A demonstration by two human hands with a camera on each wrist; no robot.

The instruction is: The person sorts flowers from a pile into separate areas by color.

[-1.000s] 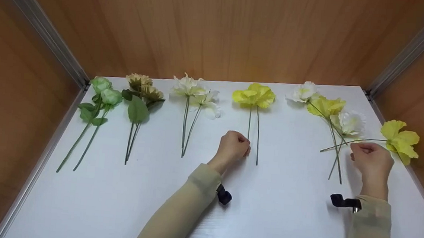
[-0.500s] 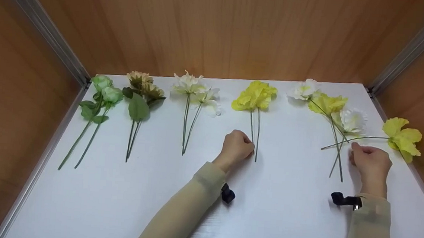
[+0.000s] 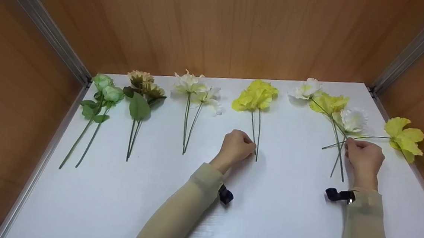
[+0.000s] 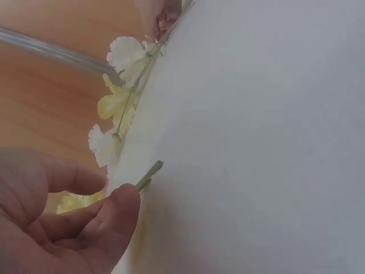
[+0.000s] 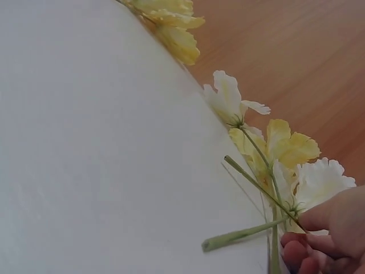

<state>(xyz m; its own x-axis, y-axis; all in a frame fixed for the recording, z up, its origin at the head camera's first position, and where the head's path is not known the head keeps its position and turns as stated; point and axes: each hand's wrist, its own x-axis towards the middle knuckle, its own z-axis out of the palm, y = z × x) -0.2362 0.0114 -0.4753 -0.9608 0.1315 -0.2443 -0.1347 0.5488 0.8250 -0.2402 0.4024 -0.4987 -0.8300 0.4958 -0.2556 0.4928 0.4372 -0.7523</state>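
Note:
In the head view my left hand [image 3: 235, 150] pinches the stem of a yellow flower [image 3: 246, 100] at the middle of the table. A second yellow flower [image 3: 264, 92] lies against it, its stem just right of my fingers. The left wrist view shows a green stem end [image 4: 151, 174] sticking out past the thumb and finger. My right hand [image 3: 366, 159] is at the crossed stems on the right, thumb and finger pinching a thin stem [image 5: 265, 193]. Around it lie a white flower [image 3: 351, 121], a yellow flower [image 3: 330, 103], another white flower [image 3: 306, 88] and a far-right yellow flower [image 3: 404, 138].
Pale green roses [image 3: 112, 94], brownish flowers with dark leaves [image 3: 139, 107] and white lilies [image 3: 189, 84] lie in separate groups on the left half of the white table [image 3: 109, 205]. Wooden panels [image 3: 218, 30] stand at the back and sides.
My left hand has moved slightly right, bringing the held yellow flower's stem beside the other and turning its head. My right hand has shifted left onto the crossed stems.

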